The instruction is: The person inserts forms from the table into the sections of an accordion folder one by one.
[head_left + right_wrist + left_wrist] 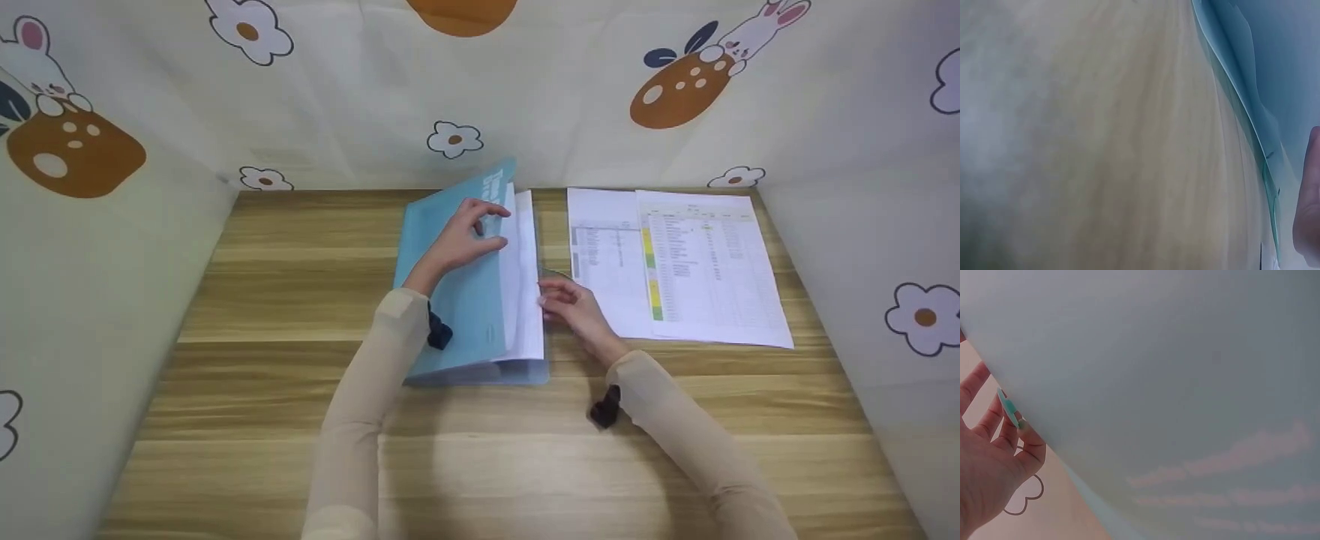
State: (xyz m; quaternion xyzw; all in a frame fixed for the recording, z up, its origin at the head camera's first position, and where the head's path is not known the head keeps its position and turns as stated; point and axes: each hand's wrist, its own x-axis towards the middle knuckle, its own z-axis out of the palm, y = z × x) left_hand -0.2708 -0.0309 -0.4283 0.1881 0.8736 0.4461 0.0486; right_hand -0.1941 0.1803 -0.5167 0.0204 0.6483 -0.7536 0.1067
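Toward the back of the table (262, 375), the blue folder (472, 304) lay part-open, cover tilted up along its right side! My left grip (465, 238) curved at that raised edge; my right grip (576, 306) was bent at the right edge of the white sheets (531, 322) inside. Pinching, either one? I couldn't tell! That cover looked light, bendy, probably slick, best held by its free edge; the sheets looked easily creased.
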